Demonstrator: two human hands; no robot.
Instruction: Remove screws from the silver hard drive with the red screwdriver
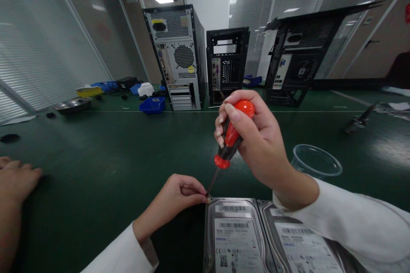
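My right hand is wrapped round the red and black handle of a screwdriver, which slants down to the left. Its thin shaft ends at the far left corner of a silver hard drive. At that same corner my left hand has thumb and forefinger pinched together beside the screwdriver's tip. Whatever sits between those fingertips is too small to make out. A second hard drive lies against the first on its right, partly under my right sleeve. Both drives have their white labels facing up.
Another person's hand rests at the left. A clear plastic tub stands to the right. Computer cases, blue bins and a metal bowl line the back of the green table.
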